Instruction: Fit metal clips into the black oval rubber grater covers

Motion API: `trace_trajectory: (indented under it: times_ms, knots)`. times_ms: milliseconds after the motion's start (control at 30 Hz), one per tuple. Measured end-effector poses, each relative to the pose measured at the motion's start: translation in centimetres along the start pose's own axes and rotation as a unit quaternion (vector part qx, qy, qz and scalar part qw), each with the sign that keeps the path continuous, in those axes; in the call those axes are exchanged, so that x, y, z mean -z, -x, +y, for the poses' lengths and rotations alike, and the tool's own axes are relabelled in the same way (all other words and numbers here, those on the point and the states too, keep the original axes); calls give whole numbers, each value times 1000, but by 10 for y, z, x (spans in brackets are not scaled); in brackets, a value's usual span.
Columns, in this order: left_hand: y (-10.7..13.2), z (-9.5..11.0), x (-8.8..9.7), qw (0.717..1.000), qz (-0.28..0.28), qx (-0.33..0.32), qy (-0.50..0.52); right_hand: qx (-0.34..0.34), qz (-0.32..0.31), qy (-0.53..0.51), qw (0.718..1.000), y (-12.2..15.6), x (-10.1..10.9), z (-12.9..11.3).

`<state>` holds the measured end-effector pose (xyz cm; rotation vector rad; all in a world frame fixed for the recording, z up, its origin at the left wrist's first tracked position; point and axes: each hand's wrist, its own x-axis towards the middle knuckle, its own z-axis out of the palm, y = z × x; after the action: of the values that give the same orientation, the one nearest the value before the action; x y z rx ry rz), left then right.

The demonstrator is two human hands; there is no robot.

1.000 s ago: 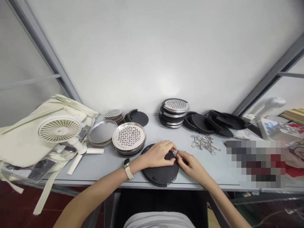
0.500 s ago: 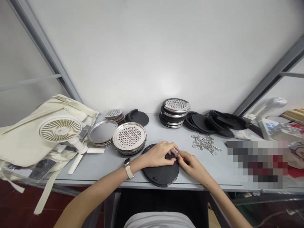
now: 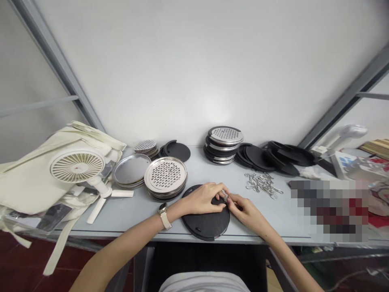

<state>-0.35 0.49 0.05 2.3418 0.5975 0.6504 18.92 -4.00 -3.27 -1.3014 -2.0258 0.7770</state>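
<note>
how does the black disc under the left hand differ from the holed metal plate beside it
The black disc is dull and mostly solid, while the metal plate is silvery and pierced with holes. The disc lies under the left hand; the plate tops a stack, untouched. Both are round.

The round black plastic disc has shifted slightly toward the desk's front edge; the small silvery metal piece between left hand and right hand became mostly hidden.

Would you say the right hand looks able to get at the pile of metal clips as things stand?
Probably yes: the metal clips lie just beyond the right hand, and nothing shows between them, though its fingers are at the black disc's edge.
</note>
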Motion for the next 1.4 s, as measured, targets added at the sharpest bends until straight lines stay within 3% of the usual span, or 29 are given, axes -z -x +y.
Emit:
trace_trajectory:
  times_ms: [400, 633, 767, 1033, 1400]
  knots:
    - [0, -2, 1, 1000, 2, -5, 0, -10, -20, -21, 1000, 1, 2, 7]
    - [2, -2, -1, 1000, 12, 20, 2, -30, 22, -41, 998, 2, 5, 10]
    - [2, -2, -3, 999, 29, 29, 10, -28, 30, -28, 999, 1, 2, 8]
    - [2, 1, -3, 999, 10, 32, 15, 13, 25, 63, 998, 5, -6, -2]
    - [1, -1, -3, 999, 23, 5, -29, 23, 3, 53, 998, 5, -2, 0]
